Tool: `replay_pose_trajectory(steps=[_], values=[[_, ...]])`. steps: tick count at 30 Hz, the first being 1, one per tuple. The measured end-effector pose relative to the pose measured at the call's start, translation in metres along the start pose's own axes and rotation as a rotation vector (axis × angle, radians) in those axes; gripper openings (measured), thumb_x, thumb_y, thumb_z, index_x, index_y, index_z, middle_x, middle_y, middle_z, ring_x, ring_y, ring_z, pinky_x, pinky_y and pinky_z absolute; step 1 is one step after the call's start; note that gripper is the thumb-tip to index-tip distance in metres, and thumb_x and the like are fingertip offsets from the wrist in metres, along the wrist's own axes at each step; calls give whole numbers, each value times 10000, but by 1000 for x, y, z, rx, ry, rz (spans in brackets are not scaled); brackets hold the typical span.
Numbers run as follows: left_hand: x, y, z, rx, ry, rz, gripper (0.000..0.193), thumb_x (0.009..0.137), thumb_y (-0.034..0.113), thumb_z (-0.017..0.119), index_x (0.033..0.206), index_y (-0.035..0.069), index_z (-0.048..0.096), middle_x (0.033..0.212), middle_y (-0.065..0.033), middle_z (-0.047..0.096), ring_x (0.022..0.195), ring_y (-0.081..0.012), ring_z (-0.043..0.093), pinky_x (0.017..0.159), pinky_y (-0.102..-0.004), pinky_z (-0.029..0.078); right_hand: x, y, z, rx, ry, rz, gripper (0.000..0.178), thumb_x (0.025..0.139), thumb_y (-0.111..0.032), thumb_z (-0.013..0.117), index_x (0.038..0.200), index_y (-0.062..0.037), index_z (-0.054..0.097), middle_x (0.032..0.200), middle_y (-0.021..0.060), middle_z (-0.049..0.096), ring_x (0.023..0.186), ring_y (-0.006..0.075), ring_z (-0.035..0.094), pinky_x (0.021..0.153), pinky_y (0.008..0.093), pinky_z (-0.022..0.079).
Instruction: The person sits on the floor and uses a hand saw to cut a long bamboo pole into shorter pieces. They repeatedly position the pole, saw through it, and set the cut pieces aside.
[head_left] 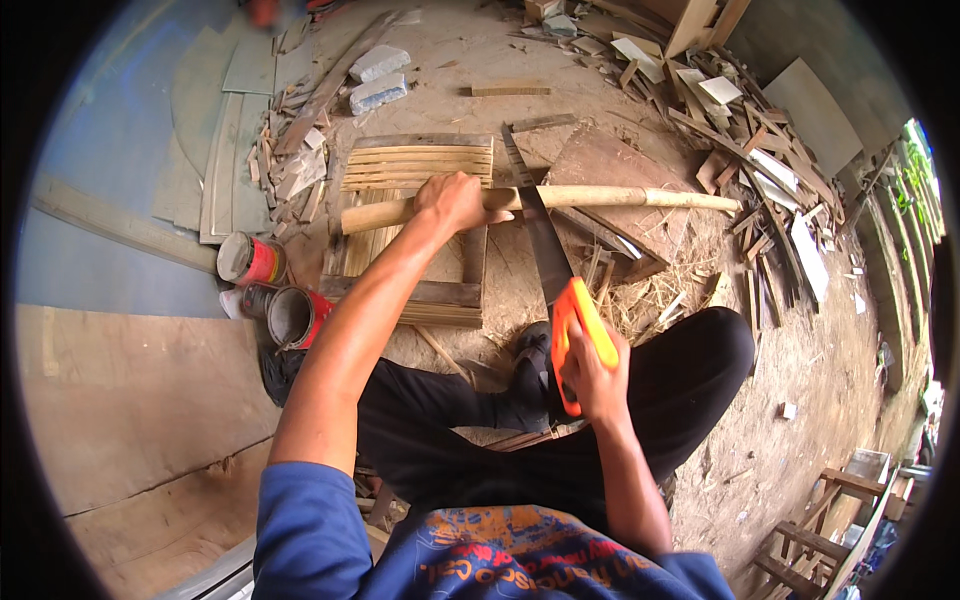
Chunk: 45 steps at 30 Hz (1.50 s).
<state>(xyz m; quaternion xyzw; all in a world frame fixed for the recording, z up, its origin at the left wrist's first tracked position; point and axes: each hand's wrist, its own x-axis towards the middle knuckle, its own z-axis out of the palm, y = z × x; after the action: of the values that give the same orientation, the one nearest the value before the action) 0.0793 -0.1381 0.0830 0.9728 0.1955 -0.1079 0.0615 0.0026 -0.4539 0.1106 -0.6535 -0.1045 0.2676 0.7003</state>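
A long bamboo pole (600, 196) lies crosswise over a low frame of wooden boards and bamboo slats (420, 163). My left hand (458, 203) is closed around the pole above the frame's right half. In my right hand (597, 372) is the orange and yellow handle of a handsaw (545, 240). Its dark blade slants away from me and crosses the pole just right of my left hand. The blade meets the pole there; how deep any cut goes I cannot tell.
Red paint cans (250, 260) stand left of the frame. Grey blocks (379, 92) lie at the far left, a brown board (615, 180) under the pole's right part. Scrap wood (770, 180) heaps at the far right, and a wooden ladder-like piece (815, 540) lies near right.
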Motion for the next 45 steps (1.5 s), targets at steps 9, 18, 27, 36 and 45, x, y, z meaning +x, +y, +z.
replay_pose_trajectory(steps=[9,18,27,36,45], values=[[-7,6,-10,-41,-57,-36,805,726,759,717,886,-27,775,906,-217,758,896,-359,750,792,-450,589,-20,8,-13,-45,-5,61,210,1019,-214,612,1013,-8,649,672,-51,551,555,17,482,489,211,366],[2,6,-4,36,-30,-38,833,692,807,720,886,-1,782,854,-162,760,862,-321,752,750,-447,588,-26,12,-23,-64,-29,42,212,1015,-211,622,985,-2,641,671,-46,555,563,25,496,513,218,394],[-7,8,-11,41,-72,-26,813,688,794,729,931,20,792,906,-175,769,864,-338,750,755,-438,592,-13,-1,6,-42,17,-64,212,1008,-204,636,901,-20,631,650,-61,501,589,32,468,532,229,385],[-7,9,-8,29,-28,-28,794,722,767,727,871,-12,775,865,-184,761,796,-324,745,715,-442,591,-11,12,5,12,25,-63,229,1004,-202,635,864,-23,611,662,-56,520,582,27,472,516,217,367],[-12,9,-9,21,-44,9,798,724,775,714,845,-12,776,824,-175,754,775,-320,744,708,-439,589,-3,5,7,55,31,-101,201,1011,-201,615,916,-24,623,650,-61,521,555,29,472,493,222,368]])
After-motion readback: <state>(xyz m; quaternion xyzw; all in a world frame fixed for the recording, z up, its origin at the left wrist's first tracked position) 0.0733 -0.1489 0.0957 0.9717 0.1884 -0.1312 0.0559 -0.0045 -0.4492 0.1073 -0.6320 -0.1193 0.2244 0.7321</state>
